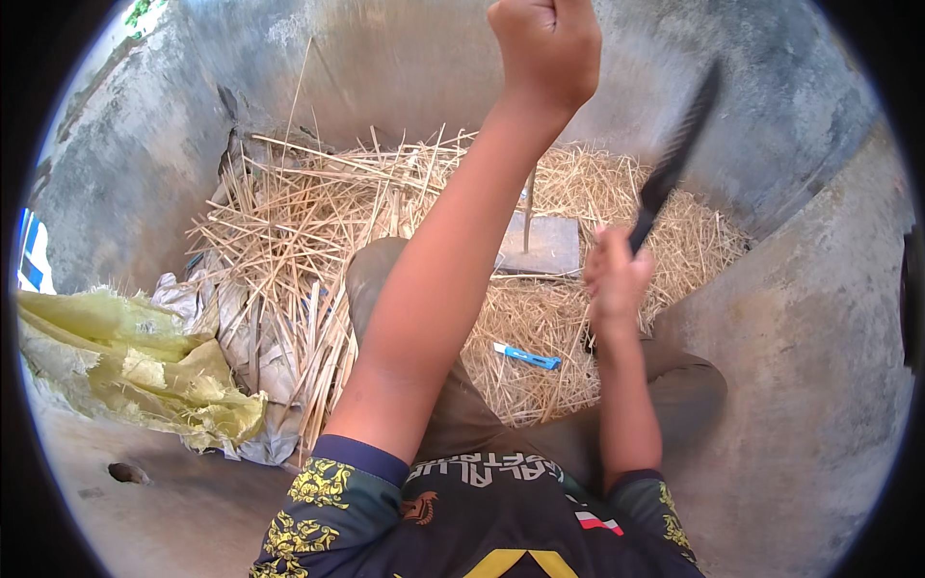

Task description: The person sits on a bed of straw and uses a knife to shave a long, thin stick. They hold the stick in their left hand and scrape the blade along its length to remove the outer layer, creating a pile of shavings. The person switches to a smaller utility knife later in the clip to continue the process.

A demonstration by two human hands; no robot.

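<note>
My left hand [549,43] is raised at the top of the view, closed in a fist. A thin bamboo stick [527,222] stands upright on a flat grey block [556,246]; its upper part passes behind my left forearm, in line with the fist. My right hand [617,279] is wrapped round the handle of a black knife [674,154]. The blade points up and tilts right, blurred by motion, to the right of the block. A blue utility knife [526,355] lies on the shavings between my legs.
Split bamboo strips [279,226] pile up on the left. Fine shavings [689,241] cover the floor. Beside the strips lies a torn yellow-green sack [135,361]. A curved concrete wall [405,82] surrounds me, with a hole [128,473] at lower left.
</note>
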